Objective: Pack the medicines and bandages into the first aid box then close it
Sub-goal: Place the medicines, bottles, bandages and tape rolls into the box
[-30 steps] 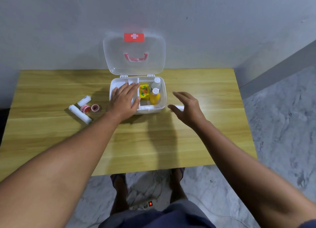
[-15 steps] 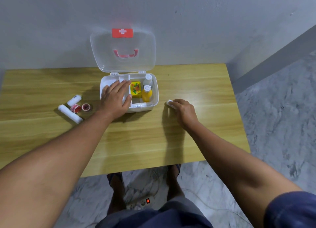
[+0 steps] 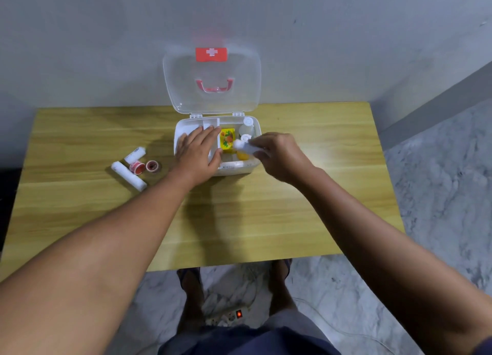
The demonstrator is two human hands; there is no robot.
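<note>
Your right hand (image 3: 277, 156) pinched a bandage roll (image 3: 246, 147) over the first aid box (image 3: 234, 169); light, soft, best gripped midway. Left hand (image 3: 199, 152) lay flat, grip empty.

Not much to read here honestly: the only clear sign is a white cross on the red latch (image 3: 211, 54) at the top of the first aid box's open clear lid (image 3: 186, 88). The shorter bandage roll (image 3: 135, 154) lying on the table (image 3: 80, 141) has some dark print near its end, and the yellow packet (image 3: 227, 139) inside the box has a colourful picture, but neither can be made out.
</note>
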